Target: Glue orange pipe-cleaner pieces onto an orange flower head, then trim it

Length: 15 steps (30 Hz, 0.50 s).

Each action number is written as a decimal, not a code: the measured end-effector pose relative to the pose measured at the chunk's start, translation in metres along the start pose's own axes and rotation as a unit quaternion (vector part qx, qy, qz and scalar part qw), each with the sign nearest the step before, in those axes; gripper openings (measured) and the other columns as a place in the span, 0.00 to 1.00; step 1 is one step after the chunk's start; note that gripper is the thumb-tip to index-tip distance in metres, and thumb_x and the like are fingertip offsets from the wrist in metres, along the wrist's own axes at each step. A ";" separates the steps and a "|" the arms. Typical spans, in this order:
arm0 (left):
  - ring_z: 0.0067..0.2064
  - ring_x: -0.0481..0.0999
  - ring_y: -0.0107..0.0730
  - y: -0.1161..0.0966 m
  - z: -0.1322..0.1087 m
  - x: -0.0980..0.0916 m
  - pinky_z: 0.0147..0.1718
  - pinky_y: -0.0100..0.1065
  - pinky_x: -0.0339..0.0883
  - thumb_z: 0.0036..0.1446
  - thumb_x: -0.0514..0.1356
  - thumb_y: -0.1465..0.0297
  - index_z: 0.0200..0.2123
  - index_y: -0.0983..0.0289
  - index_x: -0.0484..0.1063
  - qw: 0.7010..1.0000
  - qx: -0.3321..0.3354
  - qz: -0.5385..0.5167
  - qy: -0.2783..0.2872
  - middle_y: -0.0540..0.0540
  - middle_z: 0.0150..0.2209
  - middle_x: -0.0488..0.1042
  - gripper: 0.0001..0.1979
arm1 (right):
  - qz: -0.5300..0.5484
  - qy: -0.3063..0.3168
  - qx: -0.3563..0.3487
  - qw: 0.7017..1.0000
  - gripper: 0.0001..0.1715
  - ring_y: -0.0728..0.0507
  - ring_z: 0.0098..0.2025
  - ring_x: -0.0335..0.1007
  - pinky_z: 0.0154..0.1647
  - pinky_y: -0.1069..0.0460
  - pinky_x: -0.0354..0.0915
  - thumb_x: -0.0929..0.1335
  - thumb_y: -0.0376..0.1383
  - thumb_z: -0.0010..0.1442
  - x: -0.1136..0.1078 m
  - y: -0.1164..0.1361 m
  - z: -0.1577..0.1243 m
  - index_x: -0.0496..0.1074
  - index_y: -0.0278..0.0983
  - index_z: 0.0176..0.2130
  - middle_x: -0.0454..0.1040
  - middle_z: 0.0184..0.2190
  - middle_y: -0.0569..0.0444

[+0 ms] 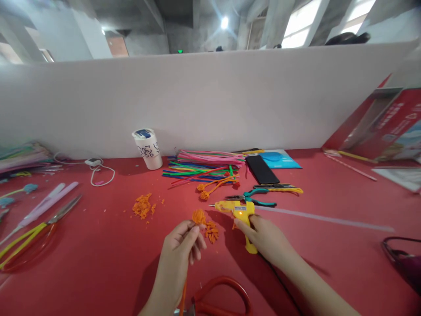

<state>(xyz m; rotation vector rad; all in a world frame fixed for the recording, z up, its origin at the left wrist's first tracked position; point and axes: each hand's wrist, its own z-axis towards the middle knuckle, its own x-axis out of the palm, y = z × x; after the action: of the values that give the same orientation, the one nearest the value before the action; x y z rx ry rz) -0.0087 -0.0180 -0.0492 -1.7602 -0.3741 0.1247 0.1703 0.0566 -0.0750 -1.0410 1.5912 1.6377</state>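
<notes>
Between the fingertips of my left hand is an orange pipe-cleaner flower, its fuzzy head facing up and its orange stem hanging below the hand. My right hand is wrapped round the handle of a yellow hot glue gun, whose nozzle points left. A long clear glue stick runs out of its back to the right. Just right of the flower lies a small heap of cut orange pieces. A larger heap of orange bits sits farther left on the red table.
Behind my hands lie coloured pipe cleaners, finished orange flowers, pliers and a phone. A tumbler stands by the white partition. Red-handled scissors lie in front, yellow-handled scissors at left.
</notes>
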 end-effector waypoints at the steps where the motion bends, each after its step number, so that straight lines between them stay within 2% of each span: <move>1: 0.16 0.61 0.20 0.000 0.000 0.000 0.15 0.24 0.47 0.52 0.58 0.66 0.28 0.66 0.70 1.000 0.004 0.000 0.001 0.48 0.18 0.69 0.09 | -0.030 -0.007 -0.009 0.999 0.21 0.47 0.19 0.62 0.20 0.54 0.46 0.62 0.43 0.57 0.001 -0.001 0.000 0.60 0.38 0.17 0.67 0.17 0.52; 5: 0.13 0.52 0.16 0.002 -0.001 -0.001 0.15 0.24 0.41 0.53 0.56 0.66 0.29 0.66 0.68 1.000 0.021 -0.017 0.007 0.48 0.16 0.69 0.08 | -0.127 -0.038 -0.055 0.990 0.22 0.43 0.20 0.66 0.21 0.53 0.45 0.63 0.42 0.58 0.000 -0.002 -0.004 0.63 0.37 0.16 0.69 0.17 0.47; 8: 0.12 0.48 0.15 0.004 -0.001 0.000 0.14 0.25 0.37 0.54 0.55 0.67 0.29 0.65 0.67 0.999 0.007 -0.036 0.028 0.46 0.15 0.68 0.07 | -0.165 -0.079 -0.108 0.977 0.20 0.41 0.23 0.67 0.22 0.51 0.49 0.62 0.41 0.59 -0.001 0.002 -0.009 0.68 0.34 0.20 0.71 0.20 0.45; 12: 0.12 0.47 0.14 0.005 0.000 0.000 0.14 0.24 0.36 0.53 0.56 0.67 0.29 0.65 0.66 0.996 -0.028 -0.071 0.047 0.45 0.16 0.67 0.06 | -0.159 -0.086 -0.255 0.950 0.08 0.43 0.33 0.67 0.33 0.51 0.57 0.64 0.32 0.58 0.009 0.014 -0.016 0.70 0.35 0.29 0.72 0.29 0.50; 15: 0.12 0.47 0.14 0.004 -0.001 0.000 0.14 0.24 0.36 0.54 0.56 0.67 0.28 0.65 0.65 0.994 -0.036 -0.084 0.052 0.45 0.16 0.66 0.07 | -0.150 -0.075 -0.339 0.926 0.06 0.45 0.33 0.65 0.36 0.52 0.58 0.66 0.29 0.56 0.024 0.023 -0.018 0.70 0.37 0.29 0.72 0.28 0.55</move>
<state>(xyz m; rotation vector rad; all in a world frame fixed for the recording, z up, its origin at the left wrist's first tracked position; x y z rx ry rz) -0.0079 -0.0195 -0.0533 -1.7905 -0.4538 -0.1020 0.1406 0.0347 -0.0833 -1.3694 0.7071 2.0298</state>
